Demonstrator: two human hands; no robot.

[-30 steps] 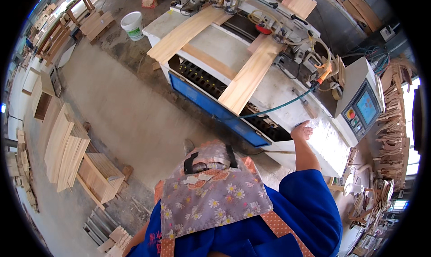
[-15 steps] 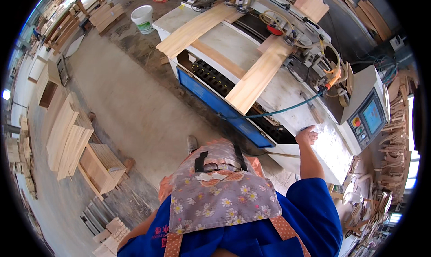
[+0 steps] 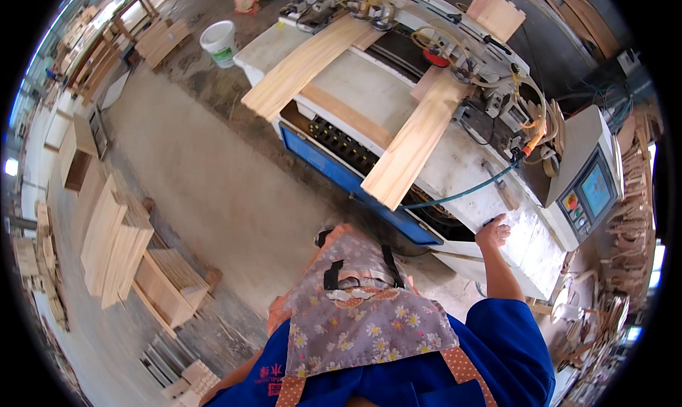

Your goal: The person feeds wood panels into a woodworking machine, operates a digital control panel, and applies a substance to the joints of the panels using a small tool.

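My right hand point(image 3: 493, 231) rests at the front edge of a white machine table point(image 3: 465, 158), fingers curled and thumb on a small dark part that I cannot make out. Only a bit of my left forearm shows beside the apron; the left hand is out of sight. Two light wooden boards lie across the machine: a right board point(image 3: 412, 148), jutting past the front edge, and a left board point(image 3: 305, 66). Near my right hand, a narrow wooden piece point(image 3: 507, 195) lies on the table. A control panel point(image 3: 588, 190) with a lit screen stands to its right.
A teal hose point(image 3: 465, 192) runs over the table and under the right board. The machine's front has a blue panel point(image 3: 334, 169) below an opening. A white bucket point(image 3: 219, 43) stands at the far left. Stacked boards point(image 3: 117, 240) are on the floor at left.
The whole view has shifted, so the machine sits lower in it. The right board's near end reaches farther over the blue panel. My right hand keeps its place at the table edge.
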